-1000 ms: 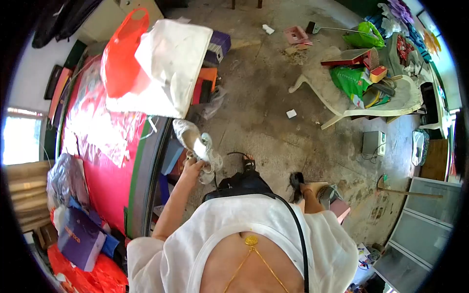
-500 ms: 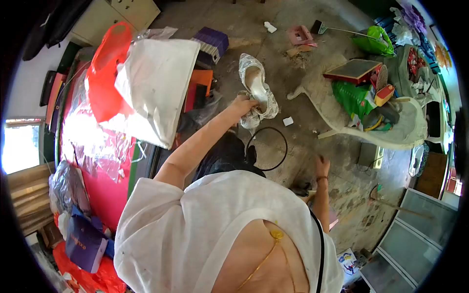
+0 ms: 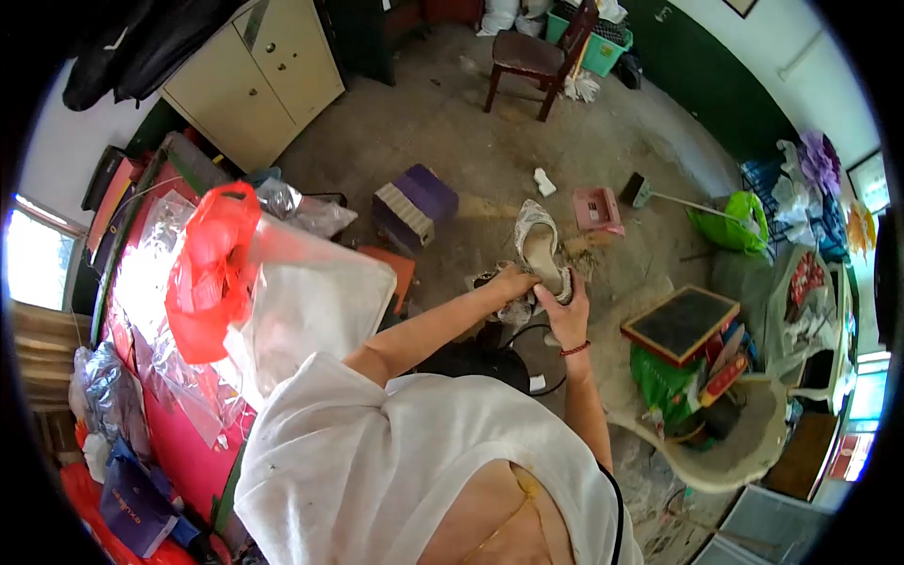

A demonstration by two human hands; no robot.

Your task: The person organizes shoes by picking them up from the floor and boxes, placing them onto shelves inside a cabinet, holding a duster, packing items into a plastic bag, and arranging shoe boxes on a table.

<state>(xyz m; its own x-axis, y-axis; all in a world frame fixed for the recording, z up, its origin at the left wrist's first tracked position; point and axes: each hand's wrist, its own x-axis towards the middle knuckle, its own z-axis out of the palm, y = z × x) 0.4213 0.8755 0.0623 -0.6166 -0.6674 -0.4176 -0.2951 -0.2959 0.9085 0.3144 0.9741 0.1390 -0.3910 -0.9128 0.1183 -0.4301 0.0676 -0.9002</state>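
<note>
A silvery white patterned pump (image 3: 540,243) hangs over the floor in front of me, its open side facing up and its toe pointing away. My left hand (image 3: 513,282) is closed around it near the heel. A second patterned shoe (image 3: 515,313) shows partly beneath that hand, mostly hidden by the fingers. From the right, my right hand (image 3: 568,315), with a red bracelet at the wrist, grips the heel end of the upper pump with thumb and fingers.
A purple box (image 3: 428,198) and a pink plastic tray (image 3: 598,209) lie on the floor. At right stands a white plastic chair (image 3: 753,452) loaded with bags and a framed board (image 3: 680,325). Plastic bags cover the red table (image 3: 188,424) at left. A brown chair (image 3: 537,55) stands farther off.
My right hand has come up from low on the right and taken hold of the pump's heel end. My view has tilted up, showing more of the room's far side.
</note>
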